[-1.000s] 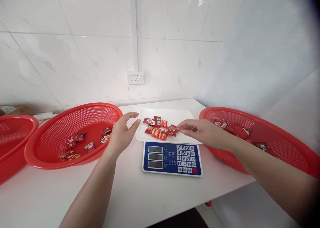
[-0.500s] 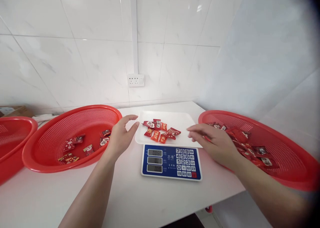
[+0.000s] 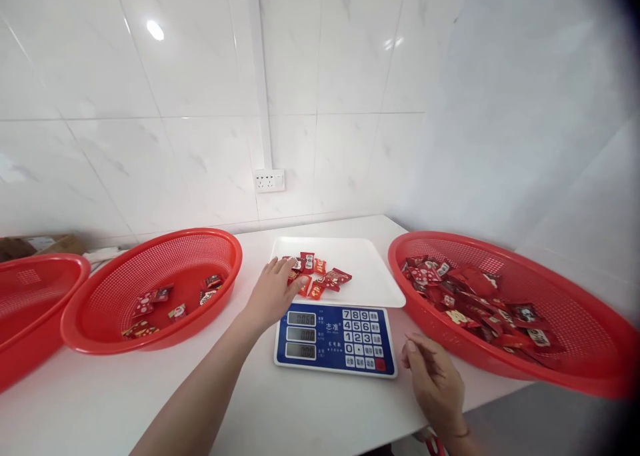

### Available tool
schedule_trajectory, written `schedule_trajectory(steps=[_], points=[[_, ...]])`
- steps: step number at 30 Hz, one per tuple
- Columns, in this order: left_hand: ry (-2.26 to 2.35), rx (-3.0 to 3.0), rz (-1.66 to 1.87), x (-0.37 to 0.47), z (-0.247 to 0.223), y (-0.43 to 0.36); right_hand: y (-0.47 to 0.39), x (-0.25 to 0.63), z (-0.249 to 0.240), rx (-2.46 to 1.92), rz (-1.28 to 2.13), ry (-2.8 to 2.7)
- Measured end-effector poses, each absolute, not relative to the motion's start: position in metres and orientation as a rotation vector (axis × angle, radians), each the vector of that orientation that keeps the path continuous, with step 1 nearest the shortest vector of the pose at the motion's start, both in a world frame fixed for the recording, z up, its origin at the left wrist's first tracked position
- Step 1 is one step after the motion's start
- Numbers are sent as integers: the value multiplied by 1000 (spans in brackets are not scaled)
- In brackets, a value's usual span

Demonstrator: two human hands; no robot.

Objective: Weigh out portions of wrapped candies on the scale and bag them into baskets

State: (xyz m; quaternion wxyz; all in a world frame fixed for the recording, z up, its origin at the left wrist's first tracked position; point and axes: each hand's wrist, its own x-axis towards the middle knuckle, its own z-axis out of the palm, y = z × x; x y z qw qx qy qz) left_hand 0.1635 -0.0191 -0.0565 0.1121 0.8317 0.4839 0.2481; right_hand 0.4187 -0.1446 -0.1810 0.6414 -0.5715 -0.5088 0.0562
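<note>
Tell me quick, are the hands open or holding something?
Left hand: open, over the candies; can't tell if touching them.
Right hand: half curled beside the scale; can't tell if it holds anything.

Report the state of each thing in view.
Scale, showing digits
White tray, bearing packets
Packets, bunched, partly covered
Left hand, open, over packets
Right hand, curled, beside scale
Right basket, holding many packets
Middle basket, holding fewer packets
Far-left basket, partly out of frame
Socket, nothing plugged in
</note>
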Motion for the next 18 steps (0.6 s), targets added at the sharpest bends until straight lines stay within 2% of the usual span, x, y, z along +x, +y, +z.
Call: schedule_trajectory(steps=[4,10,14,18], points=[[1406,2495,560,183,-50,-13,-147,420,-182,-1303,162,-1153],[1401,2486,540,184,-35,-17,-151,420,-179,-1311,214,-1154],[1652,2455,641,145,-24,-28,-152,421,-180,-1327,227,-1176],[2083,2337,723,72,-8,-43,-154,422,-180,-1305,259,-1183]])
